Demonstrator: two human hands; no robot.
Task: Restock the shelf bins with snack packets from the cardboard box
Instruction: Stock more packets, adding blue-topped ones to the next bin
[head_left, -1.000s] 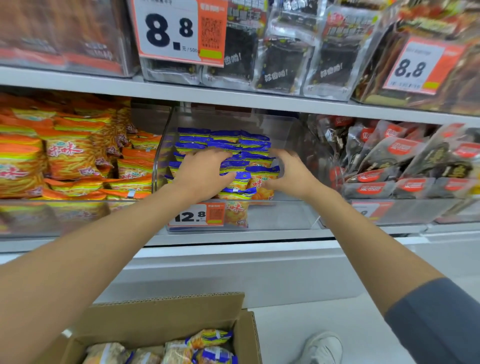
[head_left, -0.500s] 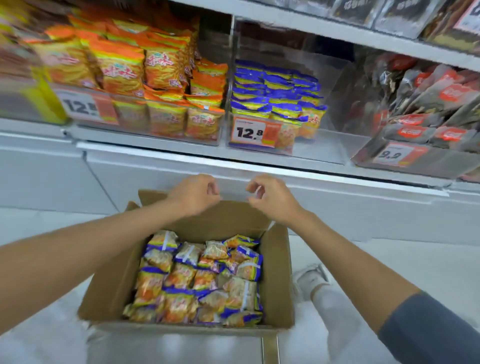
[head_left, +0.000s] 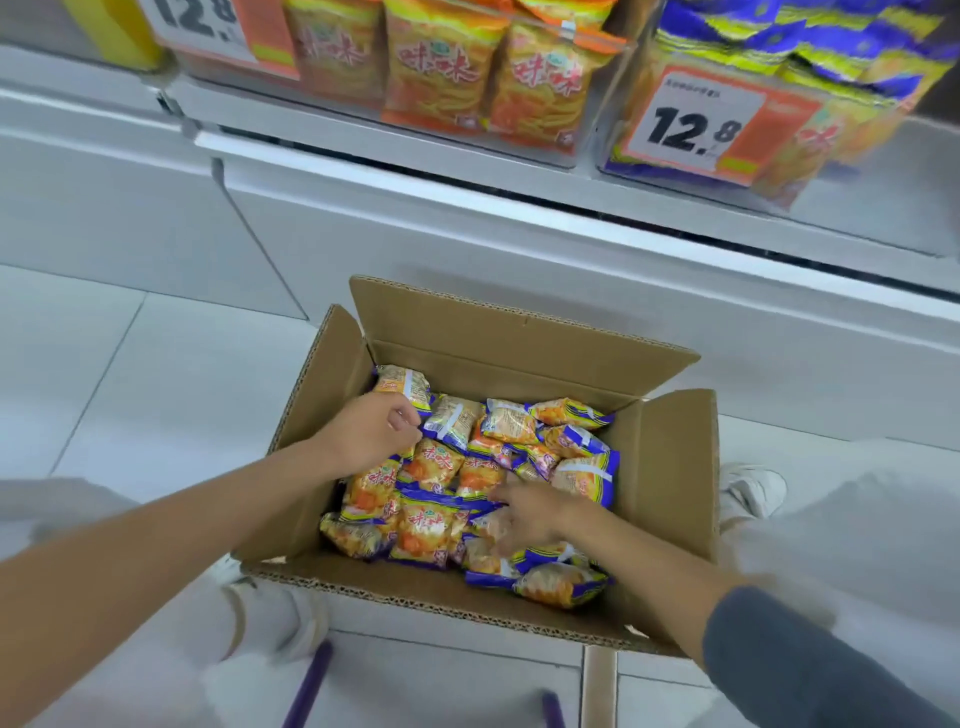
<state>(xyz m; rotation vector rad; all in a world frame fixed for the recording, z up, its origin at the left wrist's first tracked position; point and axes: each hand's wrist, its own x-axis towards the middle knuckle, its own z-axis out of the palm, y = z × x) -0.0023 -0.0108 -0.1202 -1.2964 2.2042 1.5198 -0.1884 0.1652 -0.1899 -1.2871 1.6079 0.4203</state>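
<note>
Head view: left hand (head_left: 371, 434), curled with hold unclear, and right hand (head_left: 524, 514), spread flat, have been lowered onto snack packets (head_left: 431, 467) in the cardboard box (head_left: 670, 467); another pickup is judged begun

White tiled floor (head_left: 156, 364), white shoe (head_left: 753, 491), price tag (head_left: 696, 127) reading 12.8, purple bar (head_left: 309, 686)

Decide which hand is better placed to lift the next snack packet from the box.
Probably the left hand: its fingers curl right beside a far-corner packet. The right hand lies flat and blurred on the middle packets.
</note>
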